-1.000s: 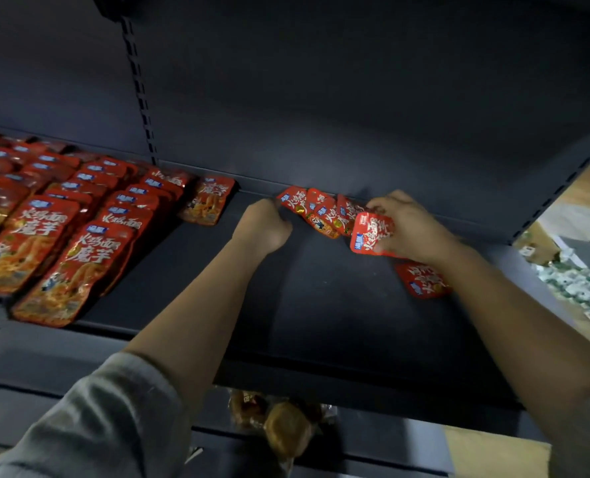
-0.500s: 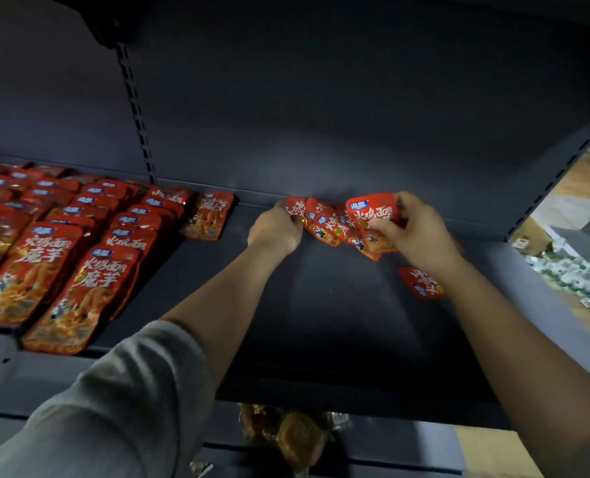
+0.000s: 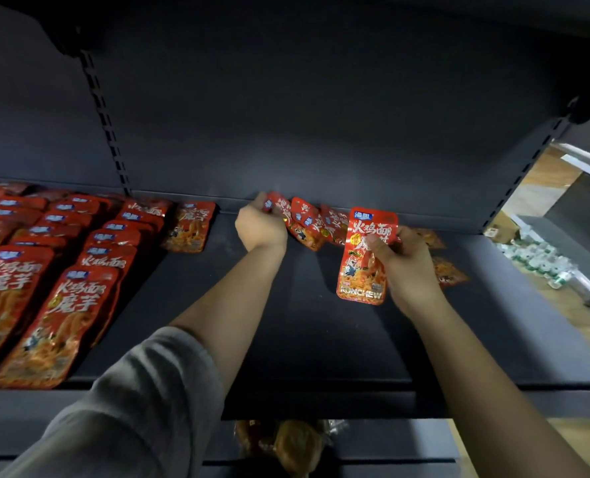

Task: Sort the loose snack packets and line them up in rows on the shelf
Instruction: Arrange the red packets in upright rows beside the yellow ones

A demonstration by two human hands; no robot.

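Note:
My right hand [image 3: 405,267] pinches one red snack packet [image 3: 364,267] and holds it upright above the dark shelf [image 3: 321,339]. At the back wall my left hand [image 3: 261,225] grips the left end of a fanned bunch of red packets [image 3: 312,224]. Two loose packets [image 3: 449,272] lie flat behind my right hand, partly hidden by it. Rows of the same red packets [image 3: 65,270] lie lined up on the shelf's left part, and a single packet [image 3: 191,225] lies at their right edge.
A slotted upright [image 3: 105,122] runs down the back panel at the left. The shelf's front lip [image 3: 321,400] is near me, with bagged goods [image 3: 286,446] on the level below. Beyond the right end lie small white and green items [image 3: 535,260] on another surface.
My right hand has drawn one packet out of the bunch and pulled it toward me, turning it upright. My left hand has stayed at the back wall on the bunch.

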